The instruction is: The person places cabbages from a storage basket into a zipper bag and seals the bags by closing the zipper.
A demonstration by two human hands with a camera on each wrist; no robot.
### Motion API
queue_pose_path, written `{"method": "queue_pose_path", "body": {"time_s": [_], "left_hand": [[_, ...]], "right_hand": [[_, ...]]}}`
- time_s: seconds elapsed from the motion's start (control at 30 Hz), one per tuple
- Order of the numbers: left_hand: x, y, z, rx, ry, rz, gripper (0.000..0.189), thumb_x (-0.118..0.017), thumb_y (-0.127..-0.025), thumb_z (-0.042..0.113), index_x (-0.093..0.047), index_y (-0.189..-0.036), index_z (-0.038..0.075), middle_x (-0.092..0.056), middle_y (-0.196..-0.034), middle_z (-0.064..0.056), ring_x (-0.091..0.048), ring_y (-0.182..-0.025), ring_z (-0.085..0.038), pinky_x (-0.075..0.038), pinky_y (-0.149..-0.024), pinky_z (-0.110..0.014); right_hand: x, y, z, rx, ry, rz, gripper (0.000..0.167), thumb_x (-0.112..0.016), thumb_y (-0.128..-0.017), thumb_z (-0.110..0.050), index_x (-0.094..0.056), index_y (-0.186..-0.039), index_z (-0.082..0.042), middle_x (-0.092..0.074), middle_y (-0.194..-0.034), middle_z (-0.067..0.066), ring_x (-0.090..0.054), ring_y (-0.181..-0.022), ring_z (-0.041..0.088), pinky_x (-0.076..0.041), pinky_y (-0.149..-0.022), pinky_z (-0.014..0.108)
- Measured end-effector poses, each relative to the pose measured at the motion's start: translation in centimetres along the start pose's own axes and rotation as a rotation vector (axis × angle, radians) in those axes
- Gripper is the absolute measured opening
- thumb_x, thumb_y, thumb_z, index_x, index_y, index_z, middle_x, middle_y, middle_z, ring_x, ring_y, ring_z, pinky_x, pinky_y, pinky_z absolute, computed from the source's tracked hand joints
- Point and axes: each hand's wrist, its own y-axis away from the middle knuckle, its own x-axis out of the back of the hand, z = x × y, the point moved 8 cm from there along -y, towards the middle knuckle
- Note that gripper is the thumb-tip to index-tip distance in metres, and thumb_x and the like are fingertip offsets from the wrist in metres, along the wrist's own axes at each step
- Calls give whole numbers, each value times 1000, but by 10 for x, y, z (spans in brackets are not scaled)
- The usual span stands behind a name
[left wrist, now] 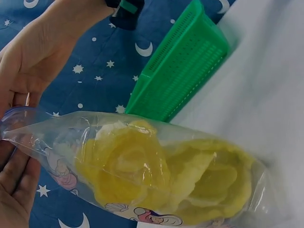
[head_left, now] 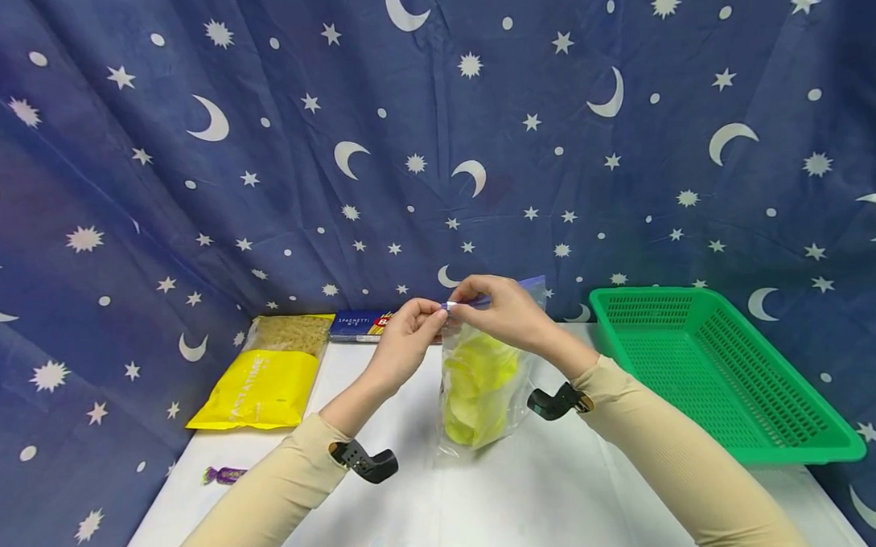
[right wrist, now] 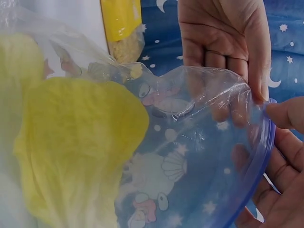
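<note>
A clear zip bag (head_left: 519, 415) with cartoon prints stands upright on the table between the hands. Crumpled soft yellow pieces (left wrist: 130, 161) fill its lower part; their exact kind cannot be told. Along the top runs a blue-purple zip strip (right wrist: 263, 183), with a small white slider (head_left: 449, 305) at the left corner. My left hand (head_left: 407, 343) pinches that corner with thumb and forefinger. Right beside it, my right hand (head_left: 508, 313) pinches the strip at the slider, fingertips nearly touching the left ones. Part of the strip is hidden behind the right hand.
A green plastic basket (head_left: 688, 377) stands at the right. On the left lies a yellow pasta bag (head_left: 271, 388), with a blue spaghetti box (head_left: 354, 325) behind the left hand. A purple-wrapped candy (head_left: 225, 475) is near the left forearm. A star-patterned curtain (head_left: 418, 129) backs the table.
</note>
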Motion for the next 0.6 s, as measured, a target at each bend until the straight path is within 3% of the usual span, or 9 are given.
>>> {"method": "queue_pose_path", "body": {"time_s": [0.33, 0.6], "left_hand": [[-2, -2, 9, -84, -78, -1, 20, -55, -108, 21, -56, -115, 3, -76, -103, -13, -73, -101, -24, -60, -88, -35], [-9, 2, 20, -156, -297, -18, 16, -49, -110, 22, -52, -114, 7, -63, -101, -9, -63, -84, -20, -57, -73, -33]], "right_hand": [[-1, 2, 1, 15, 28, 20, 6, -71, -95, -23, -72, -98, -18, -70, -91, -7, -64, -90, 14, -57, -83, 34], [-1, 1, -1, 104, 137, 68, 4, -69, -89, -22, -65, -91, -20, -64, -83, -7, -59, -78, 13, -52, -70, 33]]}}
